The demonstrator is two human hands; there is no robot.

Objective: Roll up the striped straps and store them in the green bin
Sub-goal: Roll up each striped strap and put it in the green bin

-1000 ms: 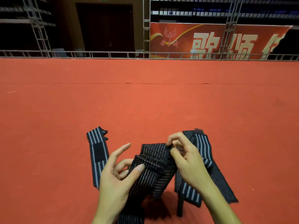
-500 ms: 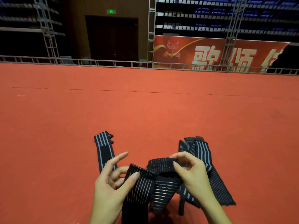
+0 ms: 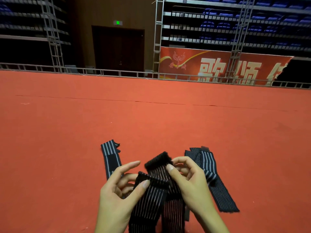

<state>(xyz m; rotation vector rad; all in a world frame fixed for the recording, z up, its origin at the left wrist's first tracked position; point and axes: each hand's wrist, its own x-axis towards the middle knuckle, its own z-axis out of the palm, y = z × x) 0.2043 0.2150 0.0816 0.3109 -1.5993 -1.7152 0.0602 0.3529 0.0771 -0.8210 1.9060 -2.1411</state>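
Lower left of centre: one striped strap lies flat on the red floor, a dark patch on its face, untouched.

Lower centre: the left hand pinches a fold of the held strap between thumb and curled fingers, with the forefinger extended and free. The right hand pinches the raised strap end, fingers clamped on the strap's edge. This strap hangs in a loose fold toward the bottom edge.

Handling, as judged: the webbing appears light, soft and stretchy, not fragile. It sags unless tensioned. Take hold at one end and roll tightly, keeping the edges aligned.

Lower right: more striped straps lie overlapped on the floor, just beside the right hand; loose ends could snag the roll.

The green bin is not in view. Upper frame: railing, red banner.
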